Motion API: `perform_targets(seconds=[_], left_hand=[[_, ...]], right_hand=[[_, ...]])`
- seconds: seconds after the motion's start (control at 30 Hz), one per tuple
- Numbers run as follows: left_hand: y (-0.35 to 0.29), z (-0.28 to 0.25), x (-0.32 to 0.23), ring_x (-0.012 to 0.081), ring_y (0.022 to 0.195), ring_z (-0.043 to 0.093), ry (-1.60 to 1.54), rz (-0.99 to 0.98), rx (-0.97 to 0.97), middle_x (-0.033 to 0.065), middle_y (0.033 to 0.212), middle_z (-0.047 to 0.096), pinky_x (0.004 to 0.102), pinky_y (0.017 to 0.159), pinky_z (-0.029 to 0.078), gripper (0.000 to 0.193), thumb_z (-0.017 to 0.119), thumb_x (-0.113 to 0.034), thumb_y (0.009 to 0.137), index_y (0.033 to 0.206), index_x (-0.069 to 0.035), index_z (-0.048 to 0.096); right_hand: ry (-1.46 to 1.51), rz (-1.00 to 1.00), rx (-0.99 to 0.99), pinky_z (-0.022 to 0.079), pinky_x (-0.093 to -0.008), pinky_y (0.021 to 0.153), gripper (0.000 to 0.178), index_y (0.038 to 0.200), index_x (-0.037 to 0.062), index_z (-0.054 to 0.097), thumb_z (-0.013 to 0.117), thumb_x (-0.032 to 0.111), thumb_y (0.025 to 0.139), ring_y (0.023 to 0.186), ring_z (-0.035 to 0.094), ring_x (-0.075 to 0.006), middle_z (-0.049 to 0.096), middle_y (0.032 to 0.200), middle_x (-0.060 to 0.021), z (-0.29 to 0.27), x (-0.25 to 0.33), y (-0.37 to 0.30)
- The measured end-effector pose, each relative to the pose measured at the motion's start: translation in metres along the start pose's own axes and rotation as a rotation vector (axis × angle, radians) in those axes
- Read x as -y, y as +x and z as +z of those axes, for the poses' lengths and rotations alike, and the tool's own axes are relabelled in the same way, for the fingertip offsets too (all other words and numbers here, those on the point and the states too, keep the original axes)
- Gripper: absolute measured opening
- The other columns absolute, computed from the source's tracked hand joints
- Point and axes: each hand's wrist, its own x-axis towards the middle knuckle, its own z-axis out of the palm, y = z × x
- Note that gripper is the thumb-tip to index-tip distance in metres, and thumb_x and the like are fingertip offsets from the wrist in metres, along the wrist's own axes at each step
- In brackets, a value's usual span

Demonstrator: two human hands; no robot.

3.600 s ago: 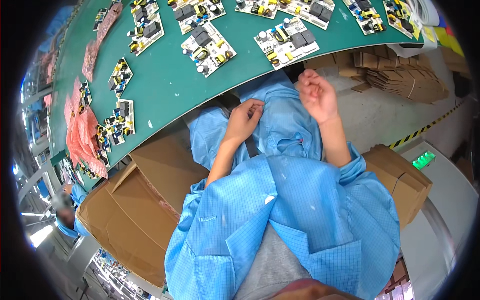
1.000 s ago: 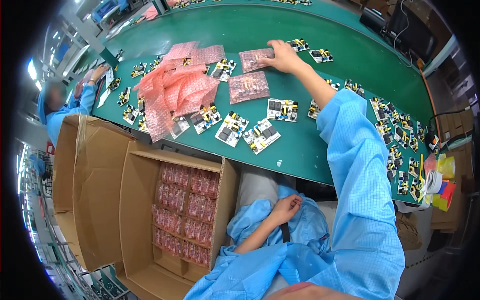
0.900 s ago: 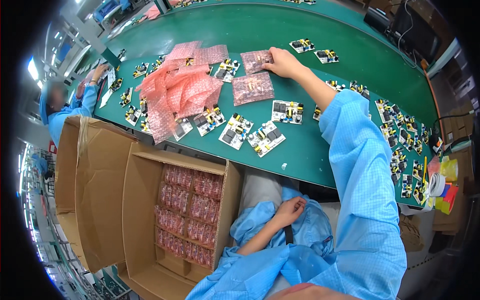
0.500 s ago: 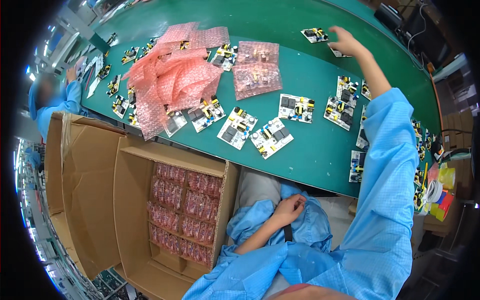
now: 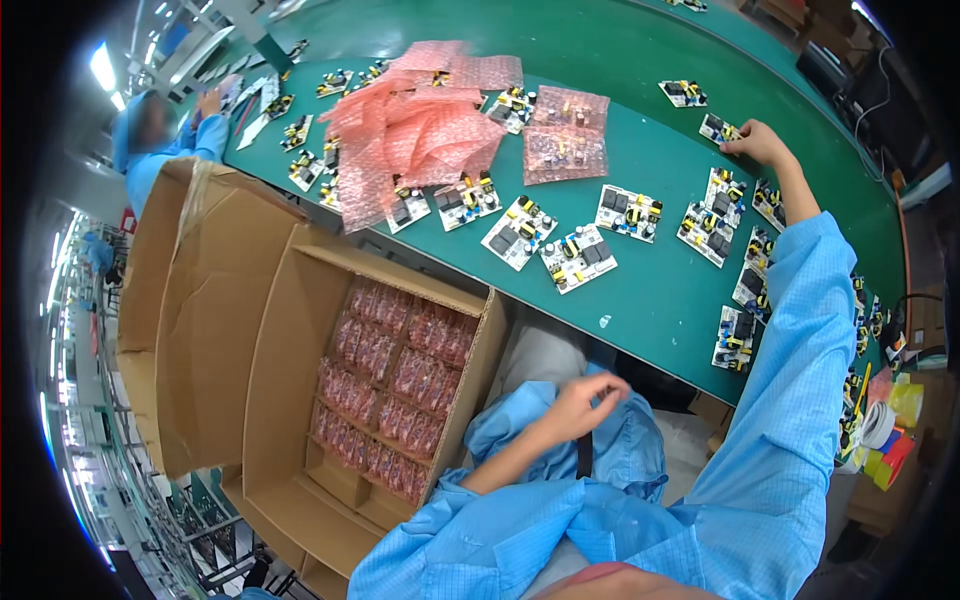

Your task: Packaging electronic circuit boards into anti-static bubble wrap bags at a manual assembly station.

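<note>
My right hand (image 5: 766,148) is stretched out to the far right of the table, its thumb and fingers closed on the edge of a small white circuit board (image 5: 716,129) with black and yellow parts. My left hand (image 5: 584,406) hovers over my lap, palm inward, fingers loosely apart and holding nothing. Nearest to it on the table are two more circuit boards (image 5: 580,258). Pink bubble-wrap sheets (image 5: 415,135) lie in a heap, with a bubble-wrapped board (image 5: 565,154) beside it.
An open cardboard box (image 5: 278,400) stands at my left, with rows of pink-wrapped boards (image 5: 350,390) in divided compartments. More boards (image 5: 733,338) sit along the table's right side, near tape rolls (image 5: 880,425). At the far left, a person in blue (image 5: 150,150) works at the table.
My right hand has closed on the board it was reaching over. My left hand has lifted slightly and its fingers have spread. The whole view has shifted a little.
</note>
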Motion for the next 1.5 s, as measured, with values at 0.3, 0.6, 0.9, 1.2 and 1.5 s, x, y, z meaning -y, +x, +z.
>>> perform_targets(seconds=[0.3,0.6,0.9,1.2,1.5], left_hand=[[0.075,-0.114,-0.117,0.032,0.11,0.053,0.674,0.35,-0.943,0.0133,0.116,0.062,0.0436,0.099,0.042,0.032,0.066,-0.005,0.084,0.116,-0.002,0.06],[0.138,-0.224,-0.092,0.05,0.14,0.037,1.327,0.059,-0.899,0.0226,0.145,0.054,0.0573,0.119,0.026,0.041,0.06,-0.035,0.088,0.109,-0.003,0.077],[0.151,-0.183,-0.107,0.0358,0.103,0.065,1.181,0.389,-1.048,0.0177,0.105,0.073,0.0466,0.094,0.049,0.034,0.072,-0.024,0.084,0.109,-0.001,0.072],[0.145,-0.233,-0.092,0.0359,0.095,0.066,1.333,0.083,-1.037,0.0149,0.095,0.074,0.0476,0.09,0.048,0.031,0.081,-0.032,0.078,0.096,-0.007,0.076],[0.138,-0.183,-0.117,0.0397,0.085,0.064,1.194,0.268,-1.066,0.0204,0.094,0.07,0.0499,0.081,0.049,0.022,0.071,-0.022,0.085,0.087,-0.001,0.069]], right_hand=[[0.159,-0.094,-0.123,0.052,-0.0347,0.08,0.075,0.114,-0.0062,0.062,0.089,0.048,0.069,0.086,0.064,-0.0196,0.067,0.103,-0.0127,-0.077,0.009,-0.13],[0.603,-0.551,-0.396,0.044,-0.0243,0.082,0.059,0.129,0.0079,0.059,0.088,0.02,0.079,0.094,0.058,-0.0083,0.068,0.11,-0.0001,-0.072,0.069,-0.277],[0.801,-0.343,-0.394,0.049,-0.0235,0.08,0.063,0.122,0.0036,0.059,0.094,0.018,0.072,0.09,0.058,-0.007,0.064,0.105,-0.0001,-0.075,0.033,-0.306],[1.119,-0.483,-0.292,0.049,-0.0242,0.08,0.06,0.127,0.005,0.052,0.086,0.009,0.078,0.094,0.06,-0.0093,0.064,0.105,-0.0019,-0.042,-0.016,-0.28],[0.822,-0.371,0.084,0.042,-0.0229,0.068,0.062,0.121,0.0092,0.047,0.086,0.01,0.073,0.077,0.05,-0.0051,0.061,0.093,0.002,0.002,0.019,-0.284]])
